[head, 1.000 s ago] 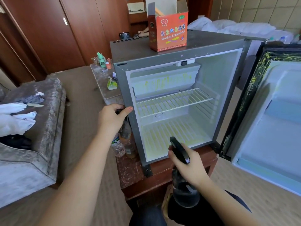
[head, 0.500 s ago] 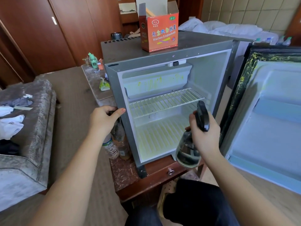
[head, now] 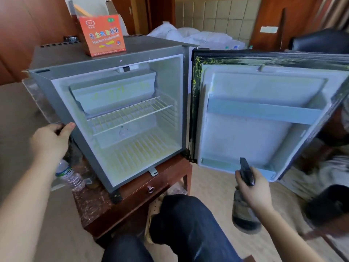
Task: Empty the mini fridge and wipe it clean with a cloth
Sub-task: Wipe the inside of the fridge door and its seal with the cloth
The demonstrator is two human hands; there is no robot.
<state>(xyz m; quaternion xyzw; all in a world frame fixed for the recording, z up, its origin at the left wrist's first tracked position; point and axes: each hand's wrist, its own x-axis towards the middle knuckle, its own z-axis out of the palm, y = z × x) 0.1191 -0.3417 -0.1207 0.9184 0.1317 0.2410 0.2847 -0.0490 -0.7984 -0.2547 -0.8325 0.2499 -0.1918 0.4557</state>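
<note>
I judge emptying done and wiping not started: the mini fridge (head: 105, 64) stands bare at centre frame, my left hand (head: 50, 140) gripping its left edge, my right hand (head: 253, 190) clasping a spray bottle (head: 243, 214).

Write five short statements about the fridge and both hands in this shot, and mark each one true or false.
1. The fridge door stands open. True.
2. The right hand holds a cloth. False: it grips a spray bottle.
3. An orange box sits on top of the mini fridge. True.
4. Drinks stand on the wire shelf. False: nothing is on it.
5. The left hand hangs free at the person's side. False: it grips the mini fridge's left front edge.
</note>
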